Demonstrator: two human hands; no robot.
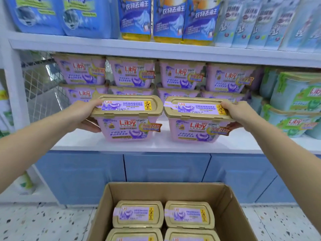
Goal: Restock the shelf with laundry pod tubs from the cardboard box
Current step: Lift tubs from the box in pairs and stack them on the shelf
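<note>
Two pink laundry pod tubs with gold lids sit side by side at the front of the white shelf (pixel 156 145). My left hand (pixel 85 113) grips the left tub (pixel 127 119) by its left end. My right hand (pixel 238 113) grips the right tub (pixel 198 122) by its right end. Behind them, more pink tubs (pixel 132 73) are stacked two high along the back of the shelf. Below, an open cardboard box (pixel 232 214) on the floor holds several gold-lidded tubs (pixel 138 213).
Green-and-blue tubs (pixel 295 94) fill the shelf's right end. Blue detergent pouches (pixel 137 16) stand on the shelf above. A wire mesh panel (pixel 41 80) closes the left side. Blue cabinet doors (pixel 166 167) run under the shelf, above a speckled floor (pixel 43 223).
</note>
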